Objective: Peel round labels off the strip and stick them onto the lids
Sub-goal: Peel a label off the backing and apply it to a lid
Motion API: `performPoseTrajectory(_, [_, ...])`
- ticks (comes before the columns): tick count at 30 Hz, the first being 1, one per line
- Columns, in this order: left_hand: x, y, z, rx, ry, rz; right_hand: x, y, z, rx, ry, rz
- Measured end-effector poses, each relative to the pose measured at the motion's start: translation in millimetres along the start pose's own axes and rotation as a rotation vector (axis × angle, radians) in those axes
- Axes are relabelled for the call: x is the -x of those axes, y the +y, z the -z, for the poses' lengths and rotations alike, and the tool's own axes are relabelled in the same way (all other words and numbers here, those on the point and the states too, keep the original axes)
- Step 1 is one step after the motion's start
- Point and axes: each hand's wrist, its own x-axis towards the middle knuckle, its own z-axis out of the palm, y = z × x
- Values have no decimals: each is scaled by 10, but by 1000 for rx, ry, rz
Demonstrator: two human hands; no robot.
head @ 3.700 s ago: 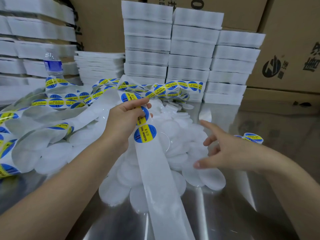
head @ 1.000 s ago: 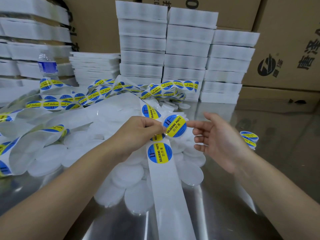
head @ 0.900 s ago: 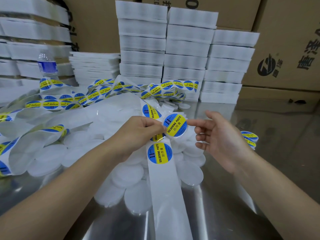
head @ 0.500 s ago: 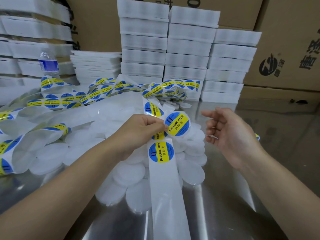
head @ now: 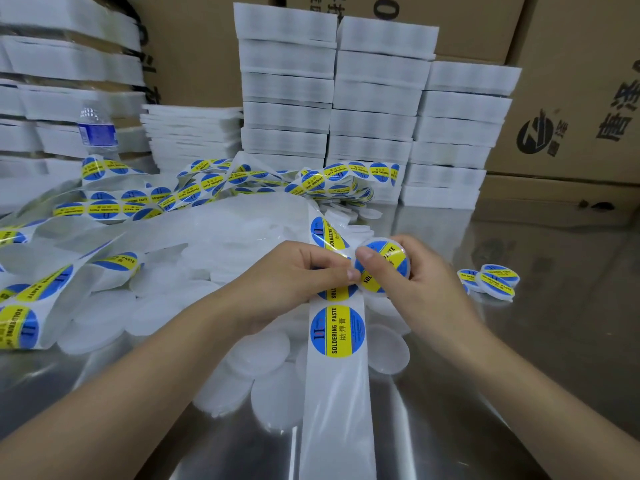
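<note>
The left hand (head: 298, 271) pinches the label strip (head: 337, 403) with curled fingers. Just to the right of the strip, the right hand (head: 419, 282) is curled round a lid (head: 384, 240), with its thumb lying on the blue and yellow label (head: 388, 263) on the lid's top. To do this step well, I think the thumb should rub from the centre of the label to its edge while the fingers support the lid from behind, so that no bubble or lifted edge remains. Plain lids (head: 263, 355) lie under the strip and beside it.
</note>
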Motion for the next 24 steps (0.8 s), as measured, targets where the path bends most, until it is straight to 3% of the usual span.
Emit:
performPoseTrajectory(8, [24,5,5,-26,-55,-50,-13,-11,3,33,-3,44])
performPoseTrajectory(24, [13,39,14,-41,13,-14,-42,52,23,123,-34,118])
